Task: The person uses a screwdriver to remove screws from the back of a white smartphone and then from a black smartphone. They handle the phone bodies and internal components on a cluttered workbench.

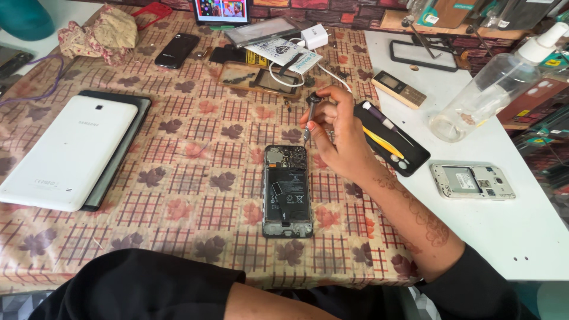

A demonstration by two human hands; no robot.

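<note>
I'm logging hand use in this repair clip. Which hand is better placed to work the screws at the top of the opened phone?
Right. The right hand already holds the screwdriver upright just above the opened phone; the left hand is out of view.

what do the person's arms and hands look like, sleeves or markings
The right hand is bare, with no glove or ring visible. A reddish-brown henna-like pattern of swirls runs along the right forearm. Black sleeves are pushed up past the forearms. The left forearm shows only partly at the bottom edge; its hand is out of view.
</note>
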